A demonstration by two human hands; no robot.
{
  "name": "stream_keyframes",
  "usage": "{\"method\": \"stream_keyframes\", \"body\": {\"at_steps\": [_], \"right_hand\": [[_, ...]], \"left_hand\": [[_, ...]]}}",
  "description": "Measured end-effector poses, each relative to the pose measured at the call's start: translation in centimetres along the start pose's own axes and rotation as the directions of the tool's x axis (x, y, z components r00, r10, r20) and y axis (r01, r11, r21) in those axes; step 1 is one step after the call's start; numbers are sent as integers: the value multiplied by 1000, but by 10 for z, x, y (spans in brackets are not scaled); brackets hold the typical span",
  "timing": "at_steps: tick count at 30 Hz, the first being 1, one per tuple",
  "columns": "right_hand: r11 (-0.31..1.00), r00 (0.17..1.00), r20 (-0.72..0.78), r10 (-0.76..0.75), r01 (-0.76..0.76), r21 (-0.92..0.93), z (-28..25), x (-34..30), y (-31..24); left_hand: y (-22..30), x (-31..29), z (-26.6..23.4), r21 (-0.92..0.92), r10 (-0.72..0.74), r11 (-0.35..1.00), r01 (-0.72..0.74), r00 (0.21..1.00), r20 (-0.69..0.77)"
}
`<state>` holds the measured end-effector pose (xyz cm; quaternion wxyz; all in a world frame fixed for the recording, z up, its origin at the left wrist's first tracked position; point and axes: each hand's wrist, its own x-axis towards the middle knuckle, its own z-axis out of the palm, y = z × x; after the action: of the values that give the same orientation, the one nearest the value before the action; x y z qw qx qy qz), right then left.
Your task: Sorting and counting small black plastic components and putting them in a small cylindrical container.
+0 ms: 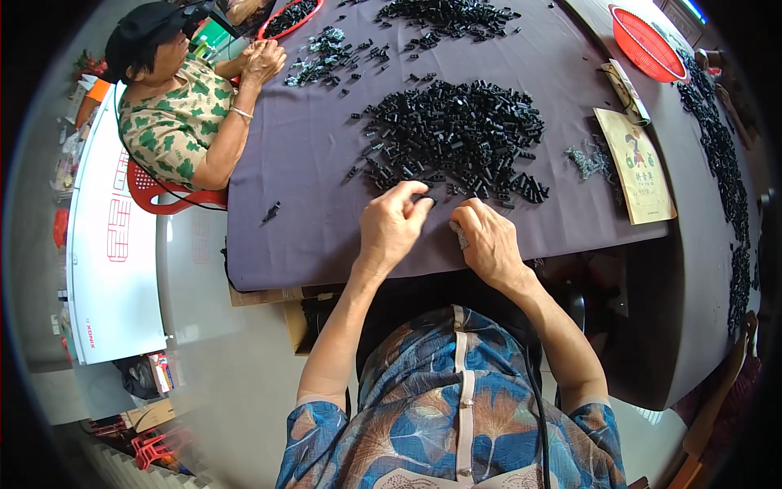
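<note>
"What's the setting?"

"A table (297, 244) under a grey-purple cloth, in a room with a pale, shiny floor (224, 350)."

"And nearest?"

"Two bare hands at the table's near edge. The left hand (389, 226) has thumb and forefinger nearly together beside a small black piece (429, 196); I cannot tell whether they pinch it. The right hand (491, 240) is curled, with something pale and speckled (459, 235) at its fingers. Whether that is held or worn, I cannot tell."

"Where are the black pieces?"

"In a large loose heap (456, 134) on the cloth, just beyond the hands. Right of it lie a small pale pile (588, 159) and a yellow booklet (639, 175)."

"Any containers?"

"Two, farther off. At upper right, a red mesh basket (648, 47) leans, showing its inside. At upper left, near a seated co-worker (179, 114), a red-rimmed basket (283, 31) holds more black pieces."
</note>
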<state>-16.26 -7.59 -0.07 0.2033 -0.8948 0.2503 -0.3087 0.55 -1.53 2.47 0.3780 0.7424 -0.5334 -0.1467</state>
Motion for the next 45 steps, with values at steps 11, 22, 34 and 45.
{"method": "stream_keyframes", "body": {"at_steps": [11, 22, 34, 45], "right_hand": [[1000, 1000, -26, -16, 16, 27, 0, 0, 1], [980, 997, -45, 68, -58, 192, -1, 2, -3], [881, 979, -69, 193, -142, 452, 4, 4, -10], [834, 985, -25, 170, -130, 536, 2, 5, -11]], "left_hand": [[1, -1, 24, 486, 244, 839, -244, 968, 64], [5, -22, 27, 81, 181, 981, -178, 983, -34], [9, -28, 23, -361, 29, 932, -30, 1000, -7], [7, -28, 0, -364, 45, 931, -8, 994, 95]]}}
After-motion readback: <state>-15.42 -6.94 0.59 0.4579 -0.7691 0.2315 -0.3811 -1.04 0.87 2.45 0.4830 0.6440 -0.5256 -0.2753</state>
